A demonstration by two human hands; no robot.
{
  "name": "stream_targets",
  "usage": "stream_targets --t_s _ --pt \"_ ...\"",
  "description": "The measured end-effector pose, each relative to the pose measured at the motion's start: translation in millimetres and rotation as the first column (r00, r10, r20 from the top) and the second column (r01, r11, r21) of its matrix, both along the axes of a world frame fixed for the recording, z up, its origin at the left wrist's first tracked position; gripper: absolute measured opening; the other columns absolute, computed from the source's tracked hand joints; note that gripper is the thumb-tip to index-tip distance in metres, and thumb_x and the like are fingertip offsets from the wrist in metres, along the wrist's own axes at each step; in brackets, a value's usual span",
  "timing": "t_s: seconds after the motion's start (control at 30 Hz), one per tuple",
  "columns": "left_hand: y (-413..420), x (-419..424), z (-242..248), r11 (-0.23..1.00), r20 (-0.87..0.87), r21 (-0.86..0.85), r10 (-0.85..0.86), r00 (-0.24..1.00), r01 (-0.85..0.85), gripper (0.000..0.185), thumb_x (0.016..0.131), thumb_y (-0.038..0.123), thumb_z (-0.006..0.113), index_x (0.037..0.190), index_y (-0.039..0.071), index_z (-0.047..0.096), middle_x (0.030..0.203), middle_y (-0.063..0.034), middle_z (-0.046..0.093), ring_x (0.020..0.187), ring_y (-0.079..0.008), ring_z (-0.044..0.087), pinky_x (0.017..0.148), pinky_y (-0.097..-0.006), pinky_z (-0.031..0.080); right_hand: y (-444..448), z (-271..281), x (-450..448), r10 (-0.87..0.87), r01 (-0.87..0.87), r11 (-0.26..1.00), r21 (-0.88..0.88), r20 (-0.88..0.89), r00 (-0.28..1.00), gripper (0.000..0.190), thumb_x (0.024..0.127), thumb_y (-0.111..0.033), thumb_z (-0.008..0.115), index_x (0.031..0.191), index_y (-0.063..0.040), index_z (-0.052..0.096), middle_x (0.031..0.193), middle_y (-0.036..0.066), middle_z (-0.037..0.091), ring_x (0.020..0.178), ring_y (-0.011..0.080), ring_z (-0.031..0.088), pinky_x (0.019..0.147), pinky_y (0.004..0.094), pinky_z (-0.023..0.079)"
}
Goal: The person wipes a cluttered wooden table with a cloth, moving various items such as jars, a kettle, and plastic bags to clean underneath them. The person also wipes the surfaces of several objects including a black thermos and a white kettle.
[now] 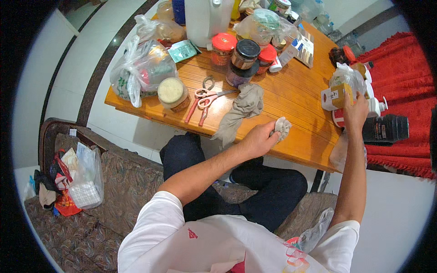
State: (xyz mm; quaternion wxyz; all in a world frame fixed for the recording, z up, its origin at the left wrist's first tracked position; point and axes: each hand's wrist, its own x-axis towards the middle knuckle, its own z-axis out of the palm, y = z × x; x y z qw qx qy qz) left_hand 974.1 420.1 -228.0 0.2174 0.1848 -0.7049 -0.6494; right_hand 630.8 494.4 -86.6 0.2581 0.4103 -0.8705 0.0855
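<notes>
My left hand is closed around a crumpled pale cloth above the table's near edge. To the right, my right hand grips the side of a yellow and white box. A knotted white plastic bag lies just behind that box, and a red and white container shows partly beneath it. Beside my right wrist a black canister lies on its side. A grey-beige cloth lies bunched on the wooden table, partly hanging over the front edge.
Pink-handled scissors lie over red-handled pliers. Left of them stands a jar with a pale lid near a tied plastic bag. Several jars, including a black-lidded one, crowd the middle beside a white jug. A red fringed cloth lies right.
</notes>
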Motion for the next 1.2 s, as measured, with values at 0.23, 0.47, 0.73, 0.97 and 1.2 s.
stream_targets --t_s 0.23,0.47,0.73,0.97,1.2 --pt "2.8 23.0 7.6 0.985 -0.14 0.026 0.174 0.975 -0.172 0.026 0.102 0.019 0.057 0.115 -0.004 0.062 0.094 -0.0217 0.07 0.086 -0.0366 0.07 0.078 -0.0454 0.053 -82.9 53.5 134.6 0.494 -0.299 0.866 -0.401 0.59 0.639 0.053 0.098 -0.028 0.073 0.135 0.008 0.062 0.121 0.019 0.072 0.111 0.0244 0.069 0.098 0.036 0.053" --pt "6.3 29.5 -25.9 0.985 -0.015 0.006 0.174 0.985 -0.174 0.029 0.103 0.022 0.059 0.119 -0.002 0.061 0.104 -0.0269 0.07 0.097 -0.0459 0.068 0.084 -0.0502 0.054 -216.0 70.8 254.2 0.699 -0.543 0.708 -0.451 0.558 0.448 0.067 0.094 -0.044 0.071 0.132 0.011 0.062 0.119 0.025 0.074 0.11 0.032 0.072 0.098 0.0395 0.055" --pt "-10.0 45.3 -25.9 0.983 -0.124 0.01 0.183 0.975 -0.183 0.029 0.105 0.022 0.059 0.124 0.001 0.06 0.102 -0.022 0.072 0.096 -0.0408 0.071 0.083 -0.0482 0.054 -306.5 50.4 271.2 0.444 -0.465 0.849 -0.252 0.818 0.367 0.072 0.093 -0.052 0.074 0.134 0.007 0.064 0.115 0.016 0.071 0.1 0.0238 0.066 0.091 0.036 0.052" --pt "-14.3 58.5 -22.6 0.992 -0.049 -0.059 0.111 0.993 -0.114 0.029 0.102 0.022 0.061 0.121 0.0 0.06 0.098 -0.0274 0.069 0.094 -0.0498 0.066 0.08 -0.0553 0.053 -332.2 36.4 275.7 0.353 -0.395 0.877 -0.275 0.925 0.141 0.054 0.093 -0.044 0.077 0.123 0.001 0.069 0.107 0.014 0.073 0.101 0.0229 0.063 0.093 0.0406 0.049" --pt "-18.8 60.1 -19.9 0.995 0.01 -0.019 0.096 0.995 -0.096 0.031 0.103 0.026 0.061 0.114 -0.002 0.058 0.095 -0.0284 0.068 0.091 -0.0499 0.067 0.078 -0.0551 0.052 -346.2 30.7 287.7 0.39 -0.196 0.896 -0.398 0.918 -0.079 0.053 0.095 -0.021 0.069 0.14 0.002 0.053 0.111 0.017 0.074 0.099 0.0266 0.067 0.096 0.0493 0.05"
